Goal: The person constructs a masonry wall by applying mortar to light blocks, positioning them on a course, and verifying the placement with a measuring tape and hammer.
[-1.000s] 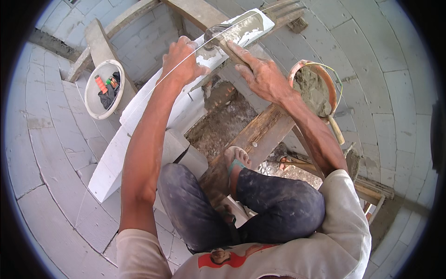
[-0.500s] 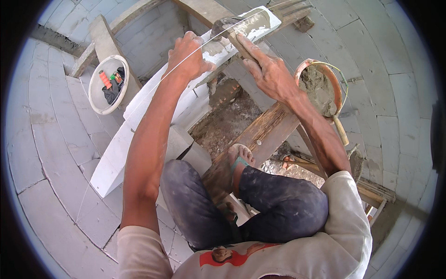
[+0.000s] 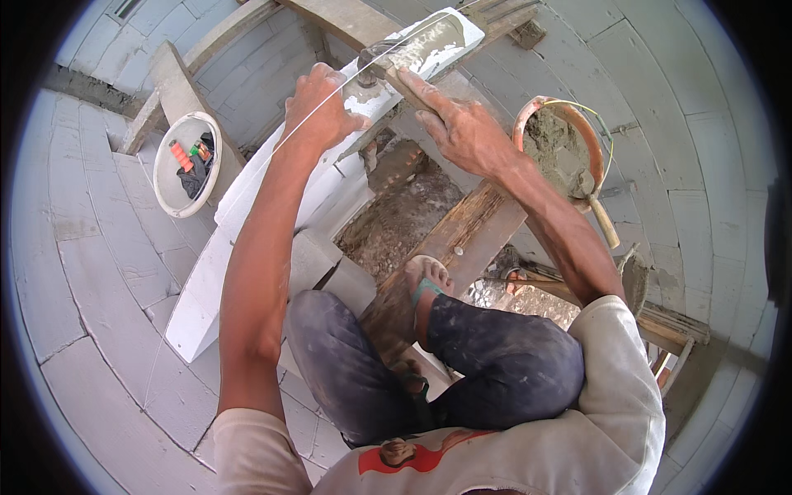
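A long white block (image 3: 198,289) runs diagonally from lower left to the top, with wet grey mortar (image 3: 433,40) smeared along its far end. My left hand (image 3: 318,115) is curled over the block's upper edge, its thumb toward the near side. In my right hand (image 3: 470,136) is a wooden-handled tool (image 3: 417,92); its dark head (image 3: 381,54) rests on or just over the mortared top. My index finger stretches along the handle. The head is partly hidden, so its exact kind is unclear. A thin white string (image 3: 351,80) passes over my left hand and the block.
An orange-rimmed bucket of mortar (image 3: 561,153) stands at right, a wooden handle (image 3: 605,224) beside it. At left a white bucket (image 3: 162,177) holds an orange-handled item and black cloth. My foot (image 3: 429,276) rests on a wooden plank (image 3: 474,219) above rubble.
The whole view has shifted slightly. My right hand and the tool have moved a little leftward along the block; my left hand keeps its place on it.
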Demonstrator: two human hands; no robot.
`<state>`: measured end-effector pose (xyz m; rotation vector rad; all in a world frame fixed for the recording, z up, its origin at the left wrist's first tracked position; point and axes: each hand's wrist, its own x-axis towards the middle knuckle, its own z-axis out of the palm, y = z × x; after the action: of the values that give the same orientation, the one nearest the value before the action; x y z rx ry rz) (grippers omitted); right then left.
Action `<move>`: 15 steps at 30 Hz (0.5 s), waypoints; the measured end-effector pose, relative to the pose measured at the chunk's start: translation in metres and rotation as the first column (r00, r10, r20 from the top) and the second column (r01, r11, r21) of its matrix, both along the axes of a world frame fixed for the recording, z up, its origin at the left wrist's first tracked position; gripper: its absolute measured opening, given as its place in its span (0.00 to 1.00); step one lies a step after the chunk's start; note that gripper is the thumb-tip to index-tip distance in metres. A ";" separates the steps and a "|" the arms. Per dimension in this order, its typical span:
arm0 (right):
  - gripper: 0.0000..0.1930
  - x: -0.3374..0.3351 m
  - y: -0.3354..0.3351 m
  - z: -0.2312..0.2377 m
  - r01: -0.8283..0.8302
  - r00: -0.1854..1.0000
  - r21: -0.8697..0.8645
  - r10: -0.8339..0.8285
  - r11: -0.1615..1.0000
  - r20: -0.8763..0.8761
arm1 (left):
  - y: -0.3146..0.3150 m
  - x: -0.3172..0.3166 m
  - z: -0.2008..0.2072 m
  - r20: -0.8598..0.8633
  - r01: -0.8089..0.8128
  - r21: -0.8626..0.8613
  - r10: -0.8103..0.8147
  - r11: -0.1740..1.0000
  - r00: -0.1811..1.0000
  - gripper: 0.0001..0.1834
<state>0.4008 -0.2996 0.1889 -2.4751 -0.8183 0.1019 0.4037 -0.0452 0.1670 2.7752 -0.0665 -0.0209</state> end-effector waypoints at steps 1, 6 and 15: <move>0.34 0.002 0.006 0.001 -0.027 1.000 -0.046 0.027 0.999 -0.012 | 0.004 0.001 0.002 -0.011 -0.005 0.005 0.005 1.000 1.000 0.36; 0.34 -0.043 -0.007 -0.003 0.101 0.992 0.248 -0.078 0.964 -0.102 | 0.005 -0.005 0.012 -0.074 0.015 0.022 -0.014 1.000 0.997 0.44; 0.36 -0.180 -0.082 -0.094 0.607 0.767 0.328 -0.427 0.724 -0.478 | -0.023 0.022 0.010 0.033 -0.022 -0.086 0.025 0.996 0.999 0.56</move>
<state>0.2204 -0.3814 0.0944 -2.0281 0.0612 0.1421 0.4258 -0.0686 0.1773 2.6908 -0.0431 0.0346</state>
